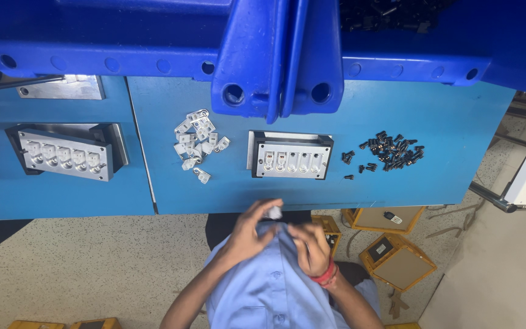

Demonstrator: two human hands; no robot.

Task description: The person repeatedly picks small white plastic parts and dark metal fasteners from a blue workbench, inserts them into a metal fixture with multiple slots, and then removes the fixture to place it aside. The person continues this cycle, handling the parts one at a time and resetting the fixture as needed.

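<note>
Now left hand (248,228) pinching small white part (273,212) near chest; right hand (313,247) curling beside it, grip unclear. Best holding part steady, close over blue table (397,183).

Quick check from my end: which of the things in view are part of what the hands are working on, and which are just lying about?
In hand:
- small white part pinched by left hand, right hand close beside it
- pile of white parts
- metal fixture straight ahead
- heap of black screws

Lying about:
- second metal fixture far left
- blue crates
- yellow boxes on floor
</note>
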